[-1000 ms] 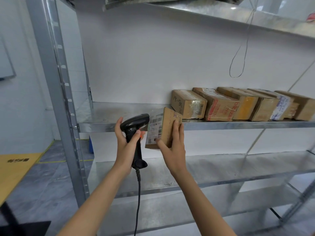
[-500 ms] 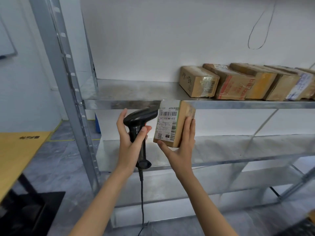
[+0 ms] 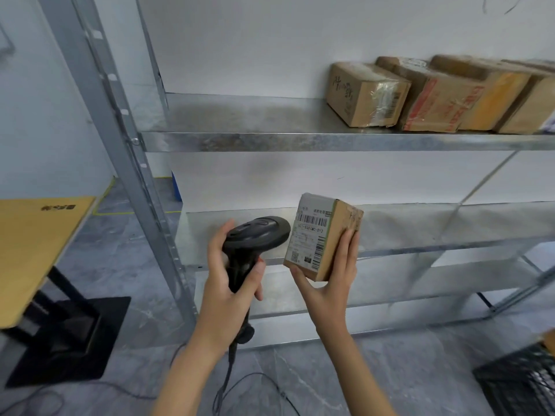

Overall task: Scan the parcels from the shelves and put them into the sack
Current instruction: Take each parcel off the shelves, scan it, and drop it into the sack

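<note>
Your metal shelving (image 3: 300,141) fills the view, with a row of cardboard parcels (image 3: 432,94) lined along the right end of its upper shelf, touching one another. A yellow table (image 3: 33,244) sits at the left. Your right hand (image 3: 329,283) grips a small labelled parcel (image 3: 322,235) in front of the lower shelf's front edge. Your left hand (image 3: 225,283) is wrapped round the black scanner (image 3: 255,238), its head just beside the label.

Landmark = shelf unit (image 3: 300,142): row of parcels (image 3: 435,97) on upper shelf, right end; table (image 3: 36,241) left of unit; crate (image 3: 522,382) on floor, front-right.
</note>
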`<state>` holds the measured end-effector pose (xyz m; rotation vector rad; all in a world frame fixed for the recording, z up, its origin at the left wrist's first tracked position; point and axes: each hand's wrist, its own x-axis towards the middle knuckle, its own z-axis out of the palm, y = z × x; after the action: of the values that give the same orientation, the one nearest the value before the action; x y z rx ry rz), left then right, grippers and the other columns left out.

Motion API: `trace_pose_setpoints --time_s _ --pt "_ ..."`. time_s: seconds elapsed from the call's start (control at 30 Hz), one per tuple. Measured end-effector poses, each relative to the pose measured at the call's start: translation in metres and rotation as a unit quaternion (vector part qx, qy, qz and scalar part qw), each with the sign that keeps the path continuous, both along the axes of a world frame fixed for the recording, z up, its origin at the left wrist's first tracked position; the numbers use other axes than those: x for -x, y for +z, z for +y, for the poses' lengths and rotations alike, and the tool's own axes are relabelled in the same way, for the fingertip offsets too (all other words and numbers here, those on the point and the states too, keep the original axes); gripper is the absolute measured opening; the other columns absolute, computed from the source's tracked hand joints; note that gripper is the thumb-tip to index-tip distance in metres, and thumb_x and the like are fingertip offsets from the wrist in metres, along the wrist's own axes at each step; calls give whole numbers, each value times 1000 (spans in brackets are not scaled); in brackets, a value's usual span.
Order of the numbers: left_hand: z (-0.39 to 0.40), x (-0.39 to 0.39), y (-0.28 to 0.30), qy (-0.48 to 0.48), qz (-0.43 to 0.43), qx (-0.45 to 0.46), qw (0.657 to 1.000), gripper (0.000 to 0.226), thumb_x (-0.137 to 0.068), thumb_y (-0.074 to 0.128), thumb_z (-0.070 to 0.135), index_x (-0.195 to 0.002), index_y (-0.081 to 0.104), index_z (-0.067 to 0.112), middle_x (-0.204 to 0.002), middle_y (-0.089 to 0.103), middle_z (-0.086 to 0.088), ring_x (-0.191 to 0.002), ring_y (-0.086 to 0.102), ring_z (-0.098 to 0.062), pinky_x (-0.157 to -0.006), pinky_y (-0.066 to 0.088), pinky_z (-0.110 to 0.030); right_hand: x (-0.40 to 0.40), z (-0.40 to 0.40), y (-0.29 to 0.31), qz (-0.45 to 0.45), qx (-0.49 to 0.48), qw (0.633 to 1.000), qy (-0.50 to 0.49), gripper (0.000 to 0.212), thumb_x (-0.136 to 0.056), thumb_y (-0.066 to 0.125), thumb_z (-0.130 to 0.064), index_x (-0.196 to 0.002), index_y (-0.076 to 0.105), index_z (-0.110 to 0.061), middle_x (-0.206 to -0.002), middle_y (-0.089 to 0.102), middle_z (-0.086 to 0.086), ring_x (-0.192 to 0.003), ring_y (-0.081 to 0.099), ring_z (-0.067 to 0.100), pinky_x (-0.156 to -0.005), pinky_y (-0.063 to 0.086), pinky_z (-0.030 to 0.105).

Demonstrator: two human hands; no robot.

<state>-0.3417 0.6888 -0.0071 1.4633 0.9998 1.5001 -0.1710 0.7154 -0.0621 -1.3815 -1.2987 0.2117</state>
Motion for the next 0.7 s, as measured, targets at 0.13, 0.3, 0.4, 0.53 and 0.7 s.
trace_pose_setpoints --time_s 0.13,0.3,0.4,0.53,0.7 --pt "-8 -7 0 7 -12 -2 1000 66 -88 67 37 -138 33 63 -95 66 -4 -56 55 -16 -62 52 -21 -2 -13 -4 -4 3 1000 -3 114 -76 81 -35 -160 3 -30 -169 -1 -1 -140 11 -15 -107 11 4" --pt "-11 -20 -4 -9 -17 4 1000 69 -85 65 42 -141 31 63 -83 65 -4 -53 54 -17 -55 52 -28 -10 -17 -4 -4 1 1000 -10 111 -75 80 -35 -159 9 -24 -168 3 6 -143 9 -14 -110 12 11" --pt "-11 -29 -7 -19 -13 5 1000 69 -85 64 42 -141 31 64 -78 64 -3 -53 53 -17 -55 51 -29 -15 -15 -4 -3 6 1000 -13 112 -74 80 -36 -159 7 -25 -168 3 5 -143 9 -14 -110 13 12" --pt "-9 -41 -9 -33 -8 13 999 70 -85 64 42 -143 30 63 -79 64 -1 -55 53 -17 -56 52 -28 -25 -12 -4 8 12 1000 -12 114 -75 80 -40 -159 4 -33 -169 0 -1 -146 9 -7 -112 15 23" --pt "-4 -58 -10 -38 -5 15 999 69 -84 64 43 -141 31 64 -79 65 5 -56 54 -14 -56 52 -26 -42 -6 -5 10 18 999 -24 114 -74 80 -40 -160 7 -22 -169 1 2 -145 8 -10 -110 15 23"
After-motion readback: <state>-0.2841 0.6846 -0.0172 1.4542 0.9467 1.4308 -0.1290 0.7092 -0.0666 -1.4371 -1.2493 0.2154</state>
